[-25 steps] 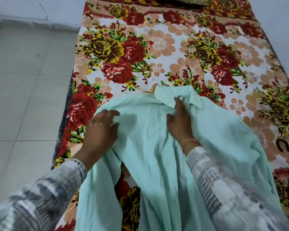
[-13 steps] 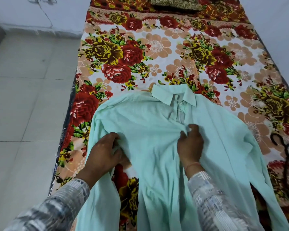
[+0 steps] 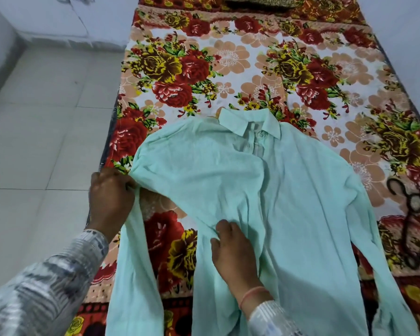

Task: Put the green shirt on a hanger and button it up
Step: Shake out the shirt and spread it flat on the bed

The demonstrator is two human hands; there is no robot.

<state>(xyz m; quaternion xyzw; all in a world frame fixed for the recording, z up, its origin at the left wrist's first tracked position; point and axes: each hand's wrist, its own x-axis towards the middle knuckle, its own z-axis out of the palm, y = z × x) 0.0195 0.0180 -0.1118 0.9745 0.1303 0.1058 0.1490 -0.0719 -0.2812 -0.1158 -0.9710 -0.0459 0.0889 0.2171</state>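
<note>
Lying front-up on the flowered bedspread (image 3: 228, 59), the green shirt (image 3: 289, 202) is spread out, probably so the person can reach its placket and collar before the hanger goes in. There is only the head view to go on. The shirt's long axis runs from the collar (image 3: 250, 123), which points away from the person toward the far end of the bed, down to the hem, which runs out of the bottom of the picture near the person's body. The axis leans slightly, the collar end a little left of the hem end. One sleeve trails down the left edge of the bed, the other down the right side.

The left hand (image 3: 110, 197) is closed on the cloth at the shoulder and sleeve seam by the bed's left edge, apparently pulling that side outward to flatten it. The right hand (image 3: 233, 251) rests on the front panel below the chest, fingers curled into a bunch of cloth, seemingly pinning the panel so the left hand's pull takes out the wrinkles.

The hanger (image 3: 412, 221), dark and thin, lies on the bedspread to the right of the shirt, just beside the right sleeve, untouched by either hand. The upper buttons near the collar look fastened, though that is hard to tell; lower down the front hangs loose. The hanging step is not yet done.
</note>
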